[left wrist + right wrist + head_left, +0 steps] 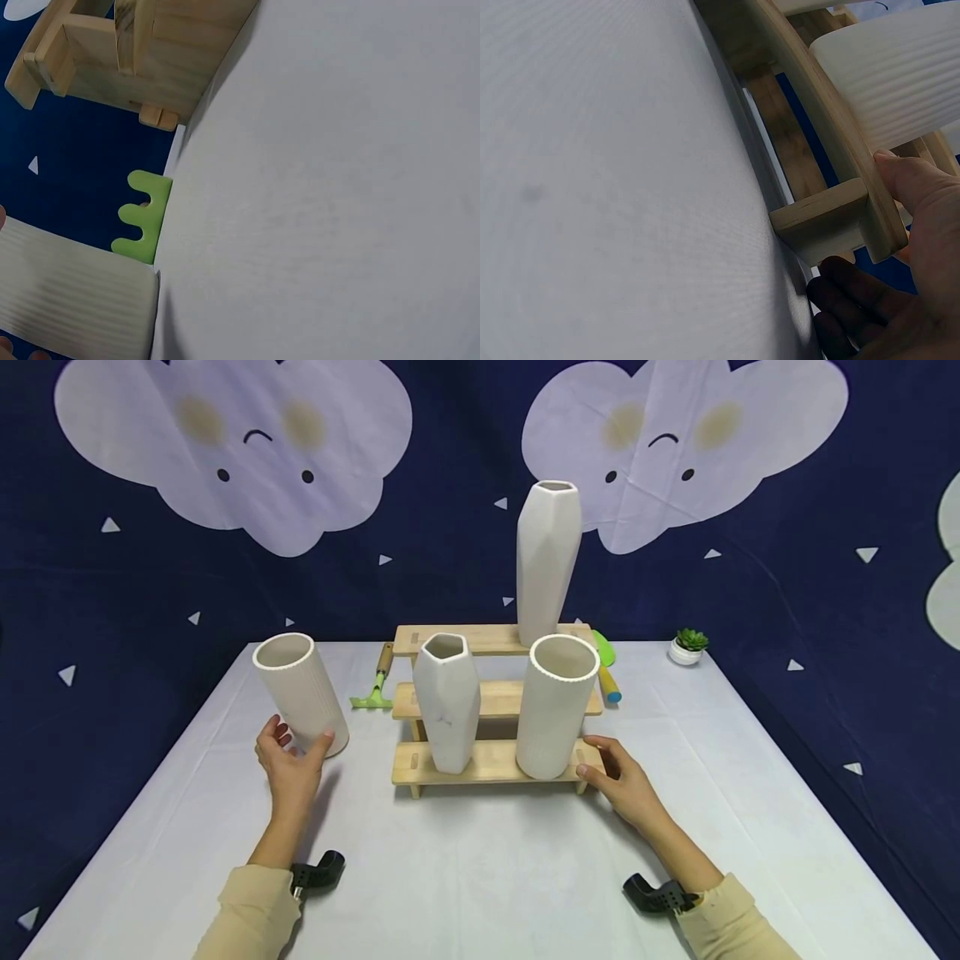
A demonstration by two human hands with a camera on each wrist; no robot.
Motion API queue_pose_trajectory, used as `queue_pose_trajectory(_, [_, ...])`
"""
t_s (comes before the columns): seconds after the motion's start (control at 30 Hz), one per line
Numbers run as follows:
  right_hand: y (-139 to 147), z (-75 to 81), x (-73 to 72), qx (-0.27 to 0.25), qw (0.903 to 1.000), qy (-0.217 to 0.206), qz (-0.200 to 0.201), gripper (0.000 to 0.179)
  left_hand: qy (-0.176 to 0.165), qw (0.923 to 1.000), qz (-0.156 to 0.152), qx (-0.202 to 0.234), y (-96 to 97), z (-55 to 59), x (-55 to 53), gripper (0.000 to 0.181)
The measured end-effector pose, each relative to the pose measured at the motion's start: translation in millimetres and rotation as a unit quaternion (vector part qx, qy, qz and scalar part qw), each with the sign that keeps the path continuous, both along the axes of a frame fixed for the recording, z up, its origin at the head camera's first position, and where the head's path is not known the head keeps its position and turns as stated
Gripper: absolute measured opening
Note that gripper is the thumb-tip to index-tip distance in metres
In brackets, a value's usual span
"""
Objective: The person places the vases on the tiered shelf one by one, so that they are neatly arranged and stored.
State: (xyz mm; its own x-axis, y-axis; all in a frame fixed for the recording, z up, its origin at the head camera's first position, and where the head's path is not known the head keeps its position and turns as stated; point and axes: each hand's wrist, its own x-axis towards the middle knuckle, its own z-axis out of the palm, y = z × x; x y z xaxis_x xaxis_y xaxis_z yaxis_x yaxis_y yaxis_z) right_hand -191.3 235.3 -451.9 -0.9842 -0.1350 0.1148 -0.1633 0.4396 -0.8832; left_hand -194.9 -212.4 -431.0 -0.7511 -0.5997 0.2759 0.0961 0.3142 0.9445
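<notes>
On the left of the table, my left hand (pixel 291 770) holds a white ribbed cylindrical vase (pixel 306 697) low down, thumb on its right side and fingers on its left. The left wrist view shows the lower part of this vase (pixel 82 292) close to the tablecloth. My right hand (pixel 628 787) grips the right end of the bottom shelf of a three-tier wooden stand (pixel 495 762), its thumb at the shelf's edge in the right wrist view. A second ribbed vase (pixel 553 718) and a faceted white vase (pixel 447 710) stand on that bottom shelf.
A tall faceted vase (pixel 549 564) stands on the top shelf. Behind the stand lie a green hand rake (pixel 372 700) at left and a green-and-yellow tool (pixel 607 677) at right. A small potted succulent (pixel 687 647) sits at the table's back right corner.
</notes>
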Motion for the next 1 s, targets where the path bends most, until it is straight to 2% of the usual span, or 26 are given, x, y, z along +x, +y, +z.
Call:
queue_pose_trajectory(0.4, [-1.3,3.1,3.1,-0.014,0.9999,-0.004,0.002,0.053,-0.029,0.9989,-0.037,-0.003,-6.5,5.0,-8.6,0.086])
queue_pose_trajectory(0.53, [-2.1,4.2,3.6,-0.017,0.9998,-0.006,0.001,0.053,-0.037,0.9986,-0.038,-0.006,-7.2,5.8,-11.8,0.087])
queue_pose_trajectory(0.83, [-2.3,3.6,2.5,-0.018,0.9998,-0.005,0.0,0.052,-0.03,0.9984,-0.047,-0.002,-8.1,5.5,-19.1,0.087])
queue_pose_trajectory(1.0, [-2.1,2.9,2.6,-0.023,0.9997,-0.006,0.002,0.052,-0.046,0.9976,-0.051,-0.006,-8.8,4.5,-21.4,0.09])
